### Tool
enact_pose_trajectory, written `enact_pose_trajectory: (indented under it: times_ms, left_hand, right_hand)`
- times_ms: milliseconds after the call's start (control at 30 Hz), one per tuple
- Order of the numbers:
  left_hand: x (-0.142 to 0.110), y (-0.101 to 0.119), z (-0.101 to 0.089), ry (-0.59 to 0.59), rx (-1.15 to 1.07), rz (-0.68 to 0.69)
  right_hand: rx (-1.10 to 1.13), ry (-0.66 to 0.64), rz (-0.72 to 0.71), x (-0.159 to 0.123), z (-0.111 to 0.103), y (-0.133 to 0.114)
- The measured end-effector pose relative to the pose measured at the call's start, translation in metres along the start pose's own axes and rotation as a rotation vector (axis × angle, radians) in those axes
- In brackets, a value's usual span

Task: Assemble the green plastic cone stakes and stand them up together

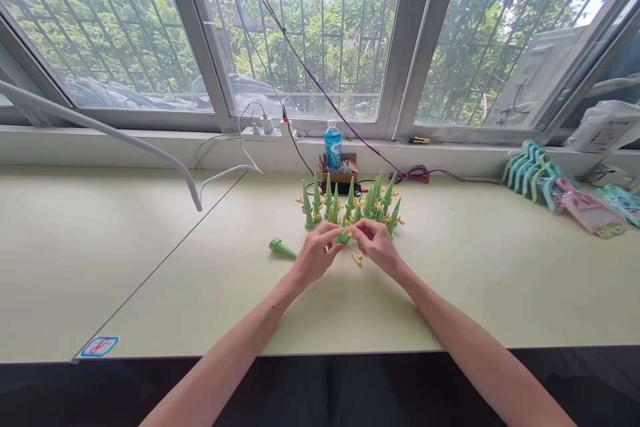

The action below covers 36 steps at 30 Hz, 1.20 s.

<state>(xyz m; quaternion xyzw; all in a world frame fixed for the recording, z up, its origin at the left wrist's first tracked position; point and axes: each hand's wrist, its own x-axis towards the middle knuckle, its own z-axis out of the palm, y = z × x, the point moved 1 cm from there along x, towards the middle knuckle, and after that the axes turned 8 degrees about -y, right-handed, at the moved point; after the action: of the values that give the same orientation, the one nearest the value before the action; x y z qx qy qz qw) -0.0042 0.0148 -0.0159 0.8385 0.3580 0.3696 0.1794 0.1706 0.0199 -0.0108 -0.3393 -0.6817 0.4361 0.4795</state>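
My left hand (319, 252) is closed on a green plant watering spike (344, 236), gripped near the front of the group. From the other side, my right hand (376, 243) pinches a small yellow valve (351, 232) against that spike; the fingers hide most of the contact. Behind both hands stand several green spikes (367, 203), points up, with yellow valves sticking out of their sides. On the table just in front of my fingers lies a loose yellow valve (357, 259). A single green spike (283, 247) lies on its side left of my left hand.
A blue bottle (333, 145) stands in a small cardboard box (353, 163) behind the spikes. Cables run down to the table and a power strip (265, 130). Hangers (533, 170) and bagged items (593, 207) lie at the right. A white curved tube (150, 140) crosses the left.
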Motion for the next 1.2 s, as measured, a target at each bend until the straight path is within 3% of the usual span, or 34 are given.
enact_pose_trajectory:
  times_ms: [167, 333, 567, 867, 1200]
  left_hand:
    - [0.002, 0.007, -0.004, 0.035, -0.077, -0.075]
    - [0.004, 0.011, -0.008, 0.060, -0.320, -0.277]
    - [0.006, 0.011, -0.005, -0.248, -0.730, -0.482]
    - [0.004, 0.013, -0.009, -0.246, -0.674, -0.446]
    - [0.004, 0.017, -0.010, -0.088, -0.427, -0.250]
  right_hand:
    - [0.027, 0.046, -0.055, 0.000, 0.000, -0.001]
    - [0.065, 0.100, -0.096, 0.000, -0.001, -0.004]
    - [0.049, 0.032, -0.136, -0.001, 0.003, -0.006]
    - [0.065, -0.003, -0.111, -0.004, 0.003, -0.003]
    - [0.044, -0.012, -0.043, -0.002, 0.002, -0.002]
